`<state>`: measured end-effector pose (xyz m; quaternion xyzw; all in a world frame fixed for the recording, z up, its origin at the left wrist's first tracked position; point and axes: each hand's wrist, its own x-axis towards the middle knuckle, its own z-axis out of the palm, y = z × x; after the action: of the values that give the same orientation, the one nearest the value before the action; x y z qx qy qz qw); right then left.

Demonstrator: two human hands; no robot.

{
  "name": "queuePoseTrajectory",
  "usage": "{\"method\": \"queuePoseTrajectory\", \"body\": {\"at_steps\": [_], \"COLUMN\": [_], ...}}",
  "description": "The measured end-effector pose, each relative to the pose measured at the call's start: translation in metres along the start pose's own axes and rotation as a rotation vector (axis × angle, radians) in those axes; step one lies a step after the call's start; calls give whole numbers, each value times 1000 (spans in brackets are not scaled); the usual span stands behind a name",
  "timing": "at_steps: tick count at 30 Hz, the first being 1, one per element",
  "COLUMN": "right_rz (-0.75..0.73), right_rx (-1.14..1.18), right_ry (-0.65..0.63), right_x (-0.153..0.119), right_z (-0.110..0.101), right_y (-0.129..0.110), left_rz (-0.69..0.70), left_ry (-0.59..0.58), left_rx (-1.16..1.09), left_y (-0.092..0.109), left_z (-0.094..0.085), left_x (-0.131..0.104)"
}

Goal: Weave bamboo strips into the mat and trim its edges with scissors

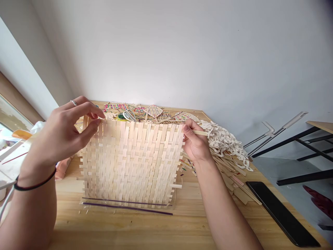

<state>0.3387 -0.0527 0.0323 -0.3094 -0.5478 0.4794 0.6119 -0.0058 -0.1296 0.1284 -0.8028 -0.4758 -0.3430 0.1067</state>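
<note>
Bare forearms (226,208) came nearest, reaching to a pale woven panel (132,163) raised between the two grips over the desk (117,232). The left grip (65,128) pinched the top edge near one corner, thumb against forefinger; the right grip (195,142) clasped the opposite corner, a pale strip end (201,133) jutting past it. Handling it well likely called for light, even tension, lest the slats shift or split. Beneath both grips, a dark purple strip (127,207) ran near the panel's lower edge.

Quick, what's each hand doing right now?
Left hand: closed, thumb and finger pinching the woven panel's top edge.
Right hand: closed, holding its upper right corner.
</note>
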Motion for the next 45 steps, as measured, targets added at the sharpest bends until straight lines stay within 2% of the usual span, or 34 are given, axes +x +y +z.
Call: {"method": "queuePoseTrajectory", "body": {"at_steps": [9,20,30,45], "right_rz": [-33,-36,-22,-30], "right_rx": [-46,-63,-46,-80], "right_ry": [-46,72,-4,5], "right_x": [1,1,-1,2], "right_z": [-8,-1,0,-2], "right_y": [-5,3,-4,0], "left_rz": [5,10,30,-84], "left_ry": [7,-2,8,12], "left_rx": [4,-5,-10,-57], "left_y": [1,1,1,-2], "left_z": [-1,-2,-2,-7], "left_x": [0,0,0,-5]}}
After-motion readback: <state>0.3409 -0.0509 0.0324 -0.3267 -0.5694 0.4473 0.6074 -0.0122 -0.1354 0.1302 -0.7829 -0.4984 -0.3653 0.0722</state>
